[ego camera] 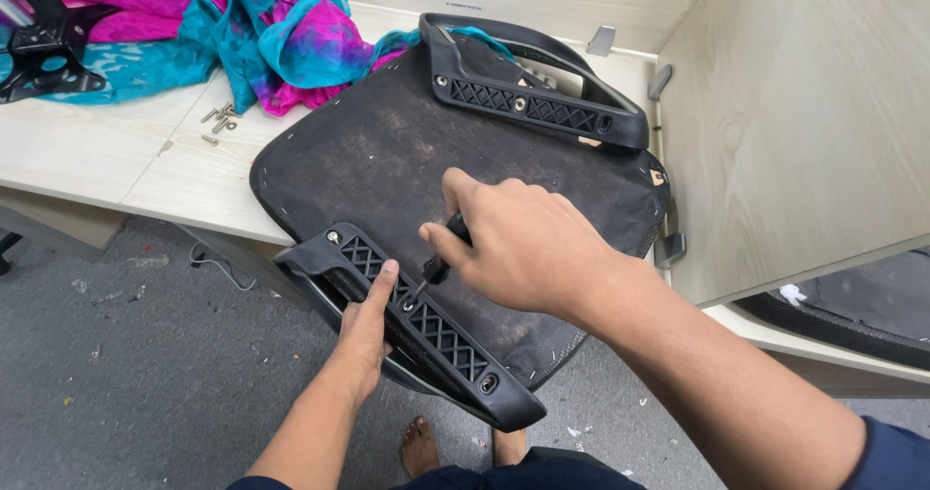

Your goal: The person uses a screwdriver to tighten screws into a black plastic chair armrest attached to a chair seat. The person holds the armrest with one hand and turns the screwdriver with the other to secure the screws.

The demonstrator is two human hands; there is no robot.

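Right hand grip: fingers curled fully closed around the black handle of a screwdriver, shaft angled down and to the left, tip seated in a screw hole of the near black plastic armrest bracket with diamond lattice top. Left hand grip: part-open, thumb pressed on the bracket's top just beside the driver tip, fingers wrapped under the bracket's near edge, steadying it. Whether the fingers close fully underneath cannot be told; they are hidden.

Key relation: the bracket lies directly below both hands, long axis running from upper left to lower right, along the near edge of the upturned black fabric-covered chair seat base. The screw hole sits about mid-length; the left thumb is nearer to it than the right hand, which stands up and to the right along the driver. More fasteners show at the bracket's ends, upper left and lower right.

Outward: a second matching black bracket lies on the seat's far side, roughly parallel. The seat rests on a pale wood surface, overhanging its front edge. A few loose silver screws lie left of the seat; pink and teal cloth is bunched behind them. A black metal part sits in the far left corner. Grey floor lies below, bare feet visible.
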